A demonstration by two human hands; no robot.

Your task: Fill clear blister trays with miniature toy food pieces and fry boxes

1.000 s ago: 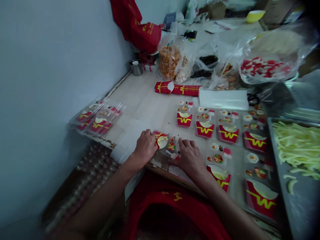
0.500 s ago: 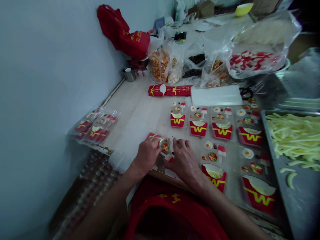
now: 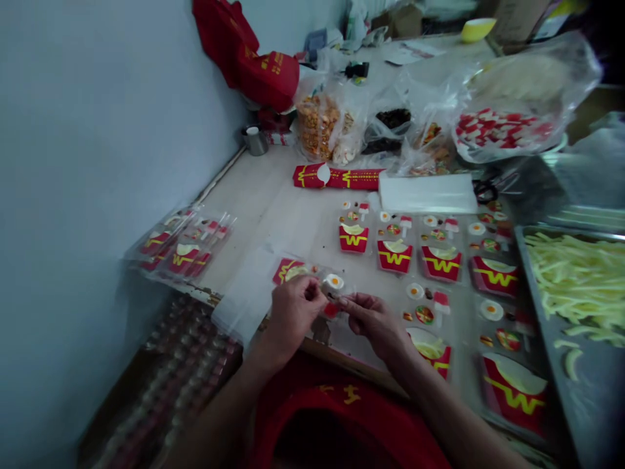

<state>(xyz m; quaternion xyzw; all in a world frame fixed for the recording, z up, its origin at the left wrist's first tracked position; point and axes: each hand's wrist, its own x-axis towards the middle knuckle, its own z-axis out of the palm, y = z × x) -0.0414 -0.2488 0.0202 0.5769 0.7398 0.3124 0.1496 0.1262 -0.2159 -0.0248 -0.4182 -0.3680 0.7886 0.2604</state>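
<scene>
Close to the table's front edge lies a clear plastic packet (image 3: 288, 270) with a red fries box printed with a yellow W, a fried-egg miniature (image 3: 334, 281) and a red piece. My left hand (image 3: 296, 309) is bent over it with thumb and forefinger pinched at its open end. From the other side my right hand (image 3: 374, 318) pinches the same end between thumb and fingers. The fingers cover part of the packet. Under its left side, a stack of clear plastic bags (image 3: 241, 296) reaches over the edge. Right of my hands lies a filled packet (image 3: 430, 355).
Filled packets (image 3: 394, 256) stand in rows at right, beside a metal tray (image 3: 576, 371) of pale fries pieces. More packets (image 3: 183, 259) are piled at the left edge. Behind are red folded boxes (image 3: 359, 178), a white stack (image 3: 430, 193), scissors (image 3: 486, 190) and bags of miniatures (image 3: 317, 127).
The packet's open end has turned up and the egg miniature now shows between my hands. My right hand has gone from lying flat by the packet to pinching its end. The view shifted slightly.
</scene>
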